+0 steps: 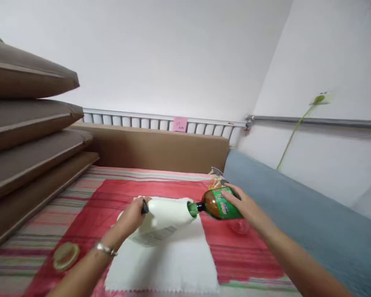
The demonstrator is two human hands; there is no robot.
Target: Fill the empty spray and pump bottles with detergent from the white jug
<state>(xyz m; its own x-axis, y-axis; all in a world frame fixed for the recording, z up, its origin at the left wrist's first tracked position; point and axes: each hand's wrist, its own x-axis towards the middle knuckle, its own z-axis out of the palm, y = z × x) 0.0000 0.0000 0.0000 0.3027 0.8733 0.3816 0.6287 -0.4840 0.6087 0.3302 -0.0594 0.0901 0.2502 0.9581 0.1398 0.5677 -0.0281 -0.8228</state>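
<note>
My left hand (130, 218) is closed round the end of a white jug (163, 218) that is tipped on its side above a white cloth (173, 260). My right hand (245, 206) grips an amber bottle with a green label (221, 204), held level. The bottle's dark neck points left into a green piece at the jug's mouth (192, 208). A bracelet sits on my left wrist.
A red and striped cloth (235, 251) covers the surface. A round yellowish lid (64, 255) lies at the left. Brown cushions (27, 136) are stacked at the left, a brown board (160, 150) stands behind, and a blue-grey cushion (297, 214) runs along the right.
</note>
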